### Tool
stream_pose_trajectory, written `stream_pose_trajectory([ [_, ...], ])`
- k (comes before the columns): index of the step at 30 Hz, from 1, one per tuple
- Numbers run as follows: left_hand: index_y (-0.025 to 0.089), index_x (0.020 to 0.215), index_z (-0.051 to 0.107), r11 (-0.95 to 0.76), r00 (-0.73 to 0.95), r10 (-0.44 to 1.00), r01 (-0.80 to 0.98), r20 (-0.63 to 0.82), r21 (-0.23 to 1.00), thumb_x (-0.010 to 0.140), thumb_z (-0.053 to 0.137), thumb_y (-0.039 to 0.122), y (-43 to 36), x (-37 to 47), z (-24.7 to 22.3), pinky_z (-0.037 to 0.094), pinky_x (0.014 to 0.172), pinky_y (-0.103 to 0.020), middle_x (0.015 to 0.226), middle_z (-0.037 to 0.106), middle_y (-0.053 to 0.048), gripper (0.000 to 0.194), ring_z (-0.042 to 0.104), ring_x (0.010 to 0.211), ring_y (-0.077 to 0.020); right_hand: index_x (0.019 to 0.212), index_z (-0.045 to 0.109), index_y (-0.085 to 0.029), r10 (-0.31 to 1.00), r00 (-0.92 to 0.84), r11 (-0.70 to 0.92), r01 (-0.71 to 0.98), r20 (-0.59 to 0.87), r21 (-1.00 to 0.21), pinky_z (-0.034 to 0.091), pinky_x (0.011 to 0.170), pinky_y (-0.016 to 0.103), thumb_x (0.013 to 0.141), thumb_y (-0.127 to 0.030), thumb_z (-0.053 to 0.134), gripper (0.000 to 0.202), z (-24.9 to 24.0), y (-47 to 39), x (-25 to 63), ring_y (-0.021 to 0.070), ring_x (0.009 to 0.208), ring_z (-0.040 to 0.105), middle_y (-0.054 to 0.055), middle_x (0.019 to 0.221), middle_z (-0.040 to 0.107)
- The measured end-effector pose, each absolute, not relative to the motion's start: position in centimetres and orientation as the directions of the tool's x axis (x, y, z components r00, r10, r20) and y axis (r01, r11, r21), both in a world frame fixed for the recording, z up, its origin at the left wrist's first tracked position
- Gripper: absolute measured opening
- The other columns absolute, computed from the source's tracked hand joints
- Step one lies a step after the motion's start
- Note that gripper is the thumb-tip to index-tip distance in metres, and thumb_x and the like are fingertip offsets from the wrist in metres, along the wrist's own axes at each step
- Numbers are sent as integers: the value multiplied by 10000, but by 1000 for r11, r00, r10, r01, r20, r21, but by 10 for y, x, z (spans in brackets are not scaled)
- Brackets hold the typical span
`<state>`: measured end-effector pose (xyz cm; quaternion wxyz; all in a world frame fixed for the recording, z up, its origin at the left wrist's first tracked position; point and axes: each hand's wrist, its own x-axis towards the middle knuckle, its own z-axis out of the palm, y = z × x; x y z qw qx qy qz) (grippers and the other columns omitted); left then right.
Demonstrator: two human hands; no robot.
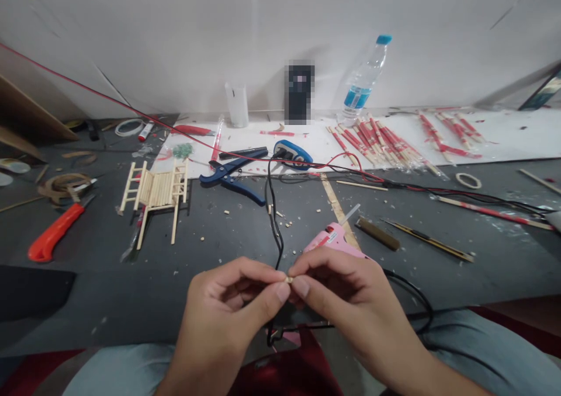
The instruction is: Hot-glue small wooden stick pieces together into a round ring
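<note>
Between the fingertips of both hands is a tiny pale wooden piece point(288, 280). My left hand point(239, 297) pinches it from the left with thumb and forefinger. From the other side, my right hand point(339, 291) pinches it the same way, so the fingertips almost meet. Just behind my right hand lies a pink glue gun point(335, 239), partly hidden by that hand. A small chair-like frame of thin sticks point(158, 190) stands at the left. Blue cutters point(232, 180) rest on the grey table near the middle.
Black cables point(275, 226) run past the hands. Wrapped stick bundles point(385, 142) and a water bottle point(362, 86) are at the back. An orange-handled tool point(55, 232) lies left; a brown block point(377, 233) and a yellow cutter knife point(432, 241) lie right. Small offcuts dot the table point(219, 232).
</note>
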<state>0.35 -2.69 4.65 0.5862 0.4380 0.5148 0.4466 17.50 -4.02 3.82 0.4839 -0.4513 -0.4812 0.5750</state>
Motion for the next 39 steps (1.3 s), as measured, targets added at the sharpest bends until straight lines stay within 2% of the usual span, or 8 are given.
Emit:
stream_pose_trajectory([
  [6,177,692,829,462,139,885,-368,-444,807,598,1028,309,-20,4,43,572,579,-128,643,768,-18,257,689,574,-89,1188,749,-262,991,-128,-53,-157,-33,-986,604,762,208,991,-310,717,205,33,-37,179,121,819,740,-6,892,772],
  [13,176,759,847,508,172,860,-396,-481,765,590,1045,333,-20,7,42,596,595,-155,677,781,-37,304,691,586,-102,924,743,-226,996,-55,74,-47,77,-996,615,674,224,937,-229,735,16,34,-38,167,145,719,770,4,792,805],
  [19,259,898,888,334,225,934,-274,-277,902,862,855,321,-25,-4,36,610,710,-154,778,828,-24,79,756,697,-118,878,726,-220,998,-50,-44,-169,-36,-985,640,692,256,920,-277,749,74,36,-36,167,168,714,791,13,750,803],
  [26,346,858,885,-100,220,973,139,68,985,845,834,146,-26,-12,40,593,723,-179,831,846,6,207,788,754,-139,860,714,-200,983,-113,-156,-80,-146,-985,530,584,238,850,-320,778,136,40,-35,171,139,614,666,-5,668,709],
  [29,336,880,885,-368,292,915,313,280,876,864,833,163,-25,-20,39,567,660,-202,794,837,-13,181,764,679,-145,1018,725,-190,978,-138,-146,61,-154,-987,550,624,286,932,-419,682,248,39,-35,175,179,688,701,35,763,749],
  [33,331,968,878,-536,351,843,590,407,603,898,806,192,-14,-43,23,548,779,-241,873,854,-25,172,780,761,-179,1150,722,-191,990,-83,141,483,115,-864,558,781,361,977,-343,625,250,36,-34,190,223,866,743,77,990,805],
  [36,284,1044,845,-600,448,778,737,440,311,1002,670,226,0,-58,3,518,772,-291,919,848,-23,189,760,773,-190,1073,729,-208,952,-127,294,636,280,-713,525,787,349,992,-283,617,157,35,-31,202,213,880,737,45,980,799],
  [39,252,1024,825,-636,533,756,736,380,233,995,636,184,7,-64,-9,493,730,-329,858,814,-4,203,738,744,-206,1031,724,-229,945,-188,323,654,266,-684,512,772,313,1011,-253,615,114,40,-30,213,186,889,728,15,970,786],
])
